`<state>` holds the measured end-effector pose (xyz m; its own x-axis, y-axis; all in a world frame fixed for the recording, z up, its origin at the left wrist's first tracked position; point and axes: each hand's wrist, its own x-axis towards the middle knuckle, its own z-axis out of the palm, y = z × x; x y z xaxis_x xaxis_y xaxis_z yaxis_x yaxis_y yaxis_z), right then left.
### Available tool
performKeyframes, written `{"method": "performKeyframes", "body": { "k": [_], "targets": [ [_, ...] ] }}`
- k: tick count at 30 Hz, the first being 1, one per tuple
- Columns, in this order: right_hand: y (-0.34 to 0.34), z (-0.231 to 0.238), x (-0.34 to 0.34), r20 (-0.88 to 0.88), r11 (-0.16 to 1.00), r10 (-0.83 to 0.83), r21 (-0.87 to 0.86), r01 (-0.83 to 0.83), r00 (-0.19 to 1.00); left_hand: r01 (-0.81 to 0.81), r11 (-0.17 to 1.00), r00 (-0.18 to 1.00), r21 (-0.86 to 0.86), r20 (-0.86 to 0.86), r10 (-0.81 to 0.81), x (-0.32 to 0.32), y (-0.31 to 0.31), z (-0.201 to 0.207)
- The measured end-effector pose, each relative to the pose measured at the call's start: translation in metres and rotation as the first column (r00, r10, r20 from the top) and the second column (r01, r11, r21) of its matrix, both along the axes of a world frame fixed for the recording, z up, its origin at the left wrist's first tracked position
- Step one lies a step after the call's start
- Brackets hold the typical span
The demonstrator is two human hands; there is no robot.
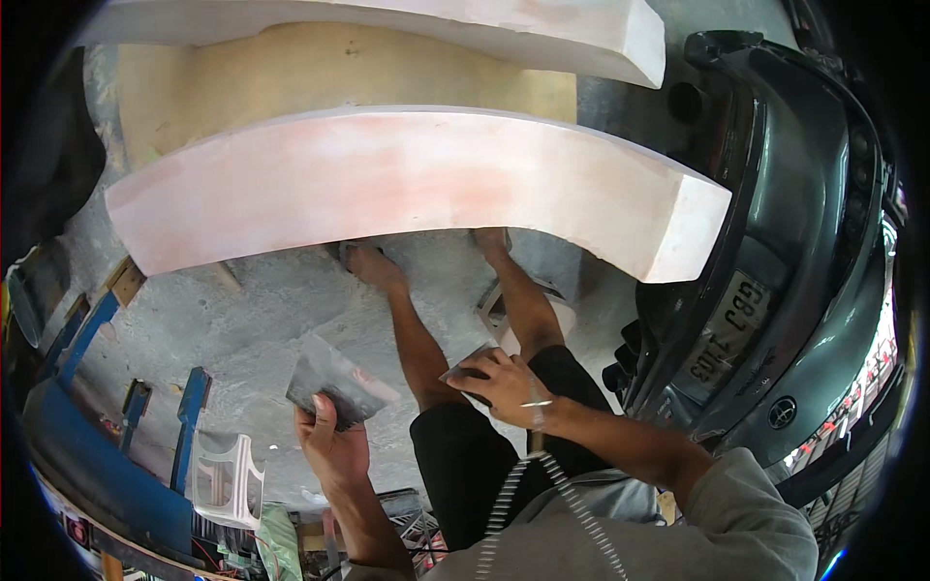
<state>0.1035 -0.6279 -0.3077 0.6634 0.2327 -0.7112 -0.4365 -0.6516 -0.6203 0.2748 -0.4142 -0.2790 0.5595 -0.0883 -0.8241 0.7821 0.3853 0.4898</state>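
Note:
My left hand grips the lower edge of a thin grey plate, thumb on top. A smear of pink putty lies toward the plate's right side. To the right, above my lap, my right hand is closed around a putty spreader, its flat blade angled to the left. Hand and fingers hide much of the spreader. Beyond both hands lies a long curved piece, off-white with pink patches. Neither hand touches it.
A second pale curved piece lies at the far side, over a tan board. On the right stands a dark green car. A white plastic stool and blue metal stands are at the left, on a concrete floor.

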Motion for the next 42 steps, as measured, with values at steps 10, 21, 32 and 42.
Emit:
{"method": "performKeyframes", "body": {
  "k": [10, 21, 32, 42],
  "targets": [
    [-0.070, 0.051, 0.025, 0.044, 0.956, -0.283, 0.099, 0.278, 0.958, -0.079, 0.993, 0.995, -0.089, 0.046, 0.083, -0.006, -0.081, -0.007],
    [-0.129, 0.134, 0.170, 0.631, 0.953, 0.301, -0.234, -0.194, 0.715, -0.265, 0.951, 0.886, 0.160, 0.429, 0.175, -0.010, -0.139, 0.022],
    [-0.202, 0.150, 0.183, 0.526, 0.806, 0.575, -0.230, -0.546, 0.627, -0.501, 0.801, 0.778, 0.327, 0.576, 0.251, 0.007, -0.086, 0.005],
    [-0.359, 0.013, 0.294, 0.548, 0.425, 0.824, -0.423, -0.800, 0.148, 0.313, 0.568, 0.897, 0.762, -0.040, -0.440, -0.218, 0.020, -0.181]
  ]
}}
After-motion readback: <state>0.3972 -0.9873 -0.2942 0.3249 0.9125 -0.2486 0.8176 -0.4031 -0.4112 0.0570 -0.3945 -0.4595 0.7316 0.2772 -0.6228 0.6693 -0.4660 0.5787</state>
